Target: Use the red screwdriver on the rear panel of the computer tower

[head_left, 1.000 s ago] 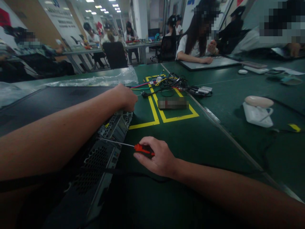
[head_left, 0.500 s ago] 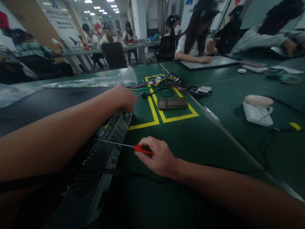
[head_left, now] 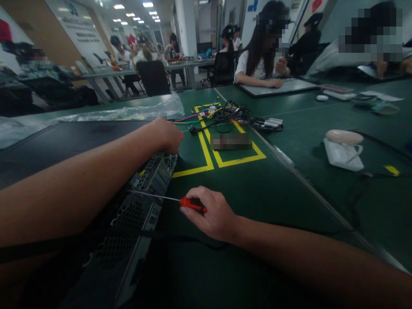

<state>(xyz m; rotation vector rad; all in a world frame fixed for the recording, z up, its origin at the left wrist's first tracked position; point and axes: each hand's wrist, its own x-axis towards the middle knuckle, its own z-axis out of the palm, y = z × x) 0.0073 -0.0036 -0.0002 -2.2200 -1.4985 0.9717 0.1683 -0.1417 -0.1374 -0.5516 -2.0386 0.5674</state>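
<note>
A black desktop computer case [head_left: 80,141] lies on its side at the left, its perforated rear panel [head_left: 130,216] turned towards the middle of the table. My right hand [head_left: 210,214] is closed round the red and black handle of a screwdriver [head_left: 192,205]. The screwdriver's long shaft points left, and its tip meets the rear panel; a screw there is too small to make out. Reaching across the case, my left hand [head_left: 168,135] is closed over its far rear corner, fingertips partly hidden. A dark strap or cable [head_left: 141,232] crosses in front of the panel.
A tangle of cables [head_left: 233,112] with a black plug [head_left: 193,128] lies beyond the case. Yellow tape [head_left: 240,161] marks the green table [head_left: 257,193]. Crumpled clear plastic [head_left: 154,107] lies behind the case. A white mouse-like device [head_left: 343,148] stands right. Several people sit further back.
The whole view has shifted slightly. My left hand keeps its place on the case corner, and the screwdriver stays at the rear panel with my right hand turned a little on its handle.
</note>
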